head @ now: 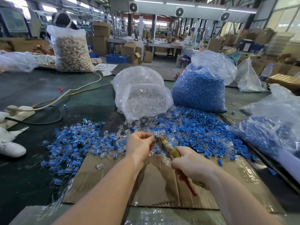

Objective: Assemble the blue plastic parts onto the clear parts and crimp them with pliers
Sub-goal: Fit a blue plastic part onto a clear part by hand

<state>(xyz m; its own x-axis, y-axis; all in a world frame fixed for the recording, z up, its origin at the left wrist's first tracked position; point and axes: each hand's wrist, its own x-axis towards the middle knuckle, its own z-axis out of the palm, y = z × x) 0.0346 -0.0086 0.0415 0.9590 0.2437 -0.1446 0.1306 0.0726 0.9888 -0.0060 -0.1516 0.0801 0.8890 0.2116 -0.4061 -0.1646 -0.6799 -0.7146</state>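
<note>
My right hand (193, 163) grips the taped, red-handled pliers (170, 148), whose metal jaws meet my left fingertips. My left hand (139, 143) pinches a small part at those jaws; my fingers hide most of that part. Loose blue parts (199, 129) are heaped to the right in front of me, mixed with clear parts (139, 123). A spread of assembled blue-and-clear pieces (76, 140) lies to the left. Both hands hover over a flattened cardboard sheet (155, 181).
A clear-parts bag (142, 93) and a blue-parts bag (201, 88) stand behind the heaps. Another bag holding blue pieces (276, 127) lies at right. A power strip with cables (19, 111) sits at left. A tall bag of mixed pieces (71, 49) stands far left.
</note>
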